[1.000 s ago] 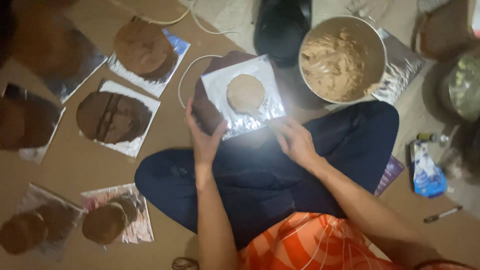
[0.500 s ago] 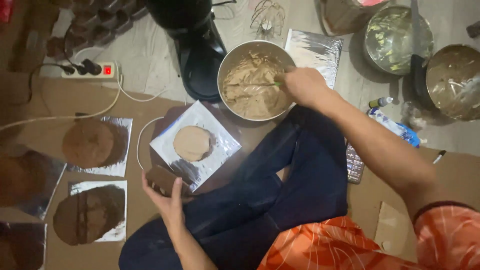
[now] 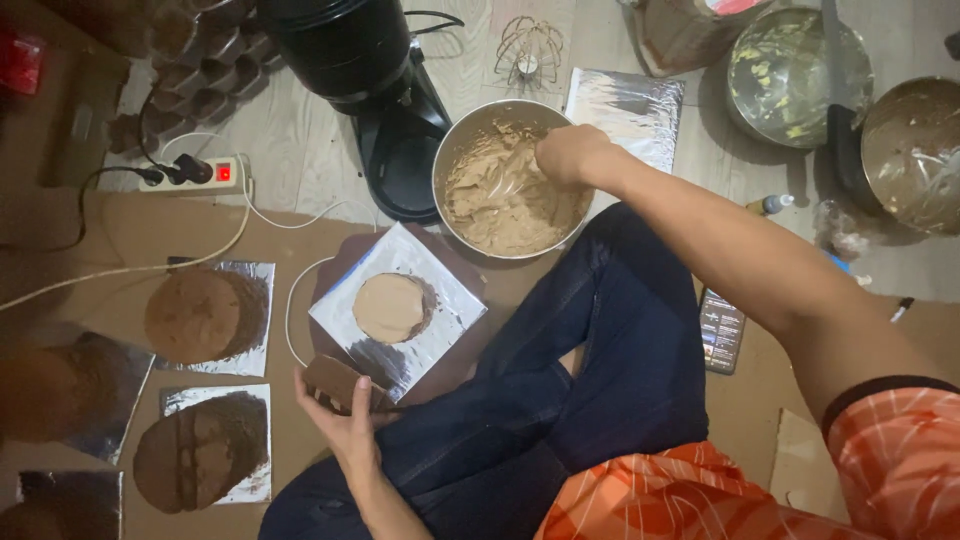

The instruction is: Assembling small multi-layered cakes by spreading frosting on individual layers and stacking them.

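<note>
My right hand (image 3: pixel 570 155) reaches into a steel bowl (image 3: pixel 437 185) of tan cream (image 3: pixel 490 205), fingers curled shut as if round a utensil that the hand hides. My left hand (image 3: pixel 345 420) holds a flat dark brown cake piece (image 3: pixel 330 380) at the near corner of a foil square (image 3: pixel 445 300). On that foil lies a small round cake layer (image 3: pixel 390 308) coated with tan cream. A dark board shows under the foil. My legs in dark trousers are crossed beside it.
A black stand mixer (image 3: pixel 370 80) and a whisk attachment (image 3: pixel 528 50) stand behind the bowl. A power strip (image 3: pixel 195 172) with cables lies left. Brown cake layers on foil (image 3: pixel 200 315) (image 3: pixel 195 450) lie left. Two used bowls (image 3: pixel 795 65) (image 3: pixel 915 150) are right, with a phone (image 3: pixel 722 330) nearer.
My right hand left the foil square and went up into the cream bowl. My left hand slid down to the foil's near corner. The view shifted up and right.
</note>
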